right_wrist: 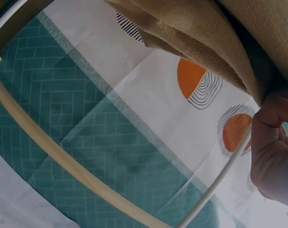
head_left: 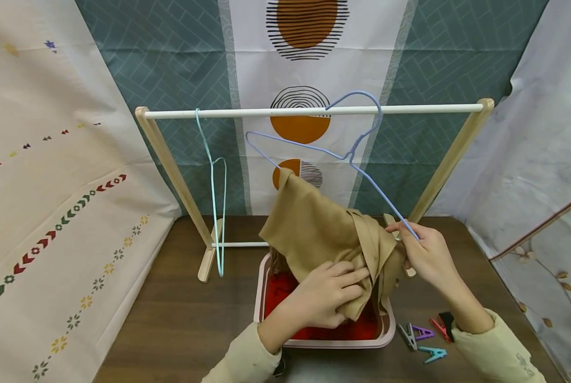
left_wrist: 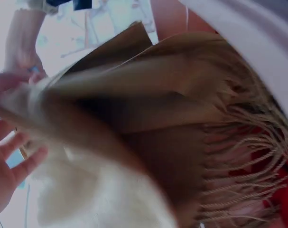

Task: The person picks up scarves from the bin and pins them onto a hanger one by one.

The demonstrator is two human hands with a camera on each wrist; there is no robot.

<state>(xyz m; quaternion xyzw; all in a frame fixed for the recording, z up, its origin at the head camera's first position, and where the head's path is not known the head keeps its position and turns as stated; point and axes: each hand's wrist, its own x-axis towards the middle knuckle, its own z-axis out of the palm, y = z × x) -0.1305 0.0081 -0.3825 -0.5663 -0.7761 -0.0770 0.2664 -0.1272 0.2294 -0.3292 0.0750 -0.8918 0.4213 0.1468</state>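
Observation:
A tan fringed scarf (head_left: 314, 218) is draped on a periwinkle-blue wire hanger (head_left: 314, 147), covering its lower bar. The hanger tilts down to the right, and its hook overlaps the white rail (head_left: 438, 108) in the head view. My right hand (head_left: 426, 252) grips the hanger's right end beside the bunched cloth. With fingers extended, my left hand (head_left: 330, 292) rests against the scarf's lower front. Twisted fringe (left_wrist: 243, 161) hangs from the scarf in the left wrist view, where the cloth is partly blurred. Folds of the scarf (right_wrist: 196, 38) hang beside my right hand (right_wrist: 276, 147) in the right wrist view.
Below the scarf stands a pink-rimmed basin (head_left: 338, 344) with red cloth (head_left: 285, 292) inside. A mint-green hanger (head_left: 212, 186) hangs at the rail's left. Several clothespins (head_left: 431, 354) lie on the brown table (head_left: 170, 324) at right. The rack's wooden legs (head_left: 173, 175) flank the basin.

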